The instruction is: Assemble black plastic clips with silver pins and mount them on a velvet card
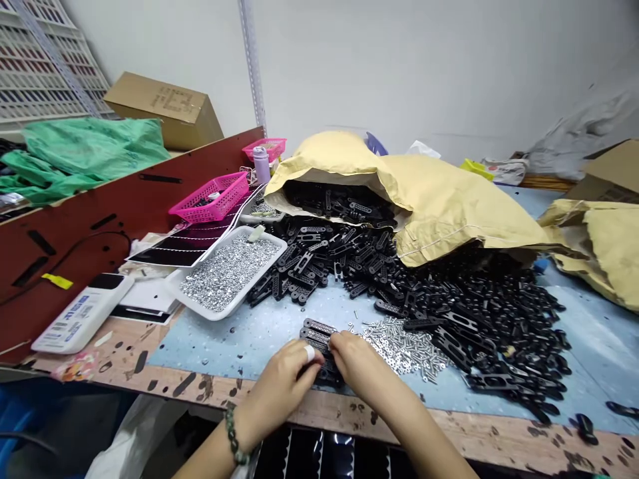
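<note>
My left hand (pixel 279 374) and my right hand (pixel 355 359) hold a small stack of black slotted plastic links (pixel 318 336) from both sides near the table's front edge. The stack is partly hidden by my fingers. My left hand has a white band on one finger and a beaded bracelet at the wrist. Just right of my right hand lies a scatter of silver screws (pixel 405 348). Beyond it spreads a large heap of loose black links (pixel 449 326).
A white tray of small silver washers (pixel 262 249) stands left of the heap, and a torn yellow padded bag (pixel 439 206) spills links behind it. A pink plastic basket (pixel 210 197), a white box (pixel 82 313) and a red board (pixel 90 226) lie further left.
</note>
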Available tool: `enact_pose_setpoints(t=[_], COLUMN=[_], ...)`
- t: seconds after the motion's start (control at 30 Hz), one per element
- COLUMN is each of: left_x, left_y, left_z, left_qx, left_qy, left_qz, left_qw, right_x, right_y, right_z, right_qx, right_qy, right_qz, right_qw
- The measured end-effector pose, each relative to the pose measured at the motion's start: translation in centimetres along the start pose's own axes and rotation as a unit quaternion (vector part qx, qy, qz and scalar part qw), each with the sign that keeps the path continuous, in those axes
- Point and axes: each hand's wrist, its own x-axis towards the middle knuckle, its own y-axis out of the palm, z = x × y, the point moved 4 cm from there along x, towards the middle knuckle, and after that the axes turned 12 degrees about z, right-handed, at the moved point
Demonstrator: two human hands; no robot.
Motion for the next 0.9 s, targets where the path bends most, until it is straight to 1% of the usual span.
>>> enact_pose_setpoints(t=[0.07,0.13,0.23,0.33,0.47,0.53,0.6,0.67,0.77,0.83,0.9], left_x=[-0.2,-0.3,-0.5,-0.6,-0.6,-0.5,-0.5,-0.5,-0.6,-0.6,-0.7], left_y=[0.5,0.9,1.1,1.2,1.5,1.6,1.8,2.0,2.5,2.9,3.0], left_z=[-0.4,-0.6,-0.5,-0.5,-0.6,-0.6,-0.6,-0.5,-0.3,-0.1,0.0], left_qx=[0.041,0.063,0.059,0.063,0.129,0.149,0.146,0.133,0.125,0.134,0.152], left_qy=[0.022,0.031,0.028,0.020,0.026,0.035,0.044,0.051,0.059,0.058,0.057], left_qz=[0.008,0.014,0.007,-0.013,-0.019,-0.027,-0.043,-0.063,-0.076,-0.070,-0.062], left_qw=[0.999,0.997,0.998,0.998,0.991,0.988,0.987,0.988,0.987,0.987,0.985], right_x=[0.3,0.5,0.6,0.4,0.5,1.1,1.6,1.8,0.8,-0.4,-1.7], right_y=[-0.1,0.0,0.2,-0.4,-2.0,-2.4,-2.6,-2.8,-2.8,-1.9,-0.4], right_z=[0.3,0.4,-0.1,-1.9,-5.6,-6.9,-7.5,-7.4,-6.2,-5.0,-3.6], right_qx=[0.000,0.005,0.013,0.010,-0.027,-0.045,-0.051,-0.046,-0.020,0.026,0.104], right_qy=[0.003,0.001,-0.005,-0.004,0.068,0.092,0.095,0.090,0.070,0.044,0.004], right_qz=[0.000,-0.003,-0.012,-0.039,-0.106,-0.114,-0.113,-0.118,-0.133,-0.135,-0.136], right_qw=[1.000,1.000,1.000,0.999,0.992,0.988,0.988,0.988,0.988,0.989,0.985])
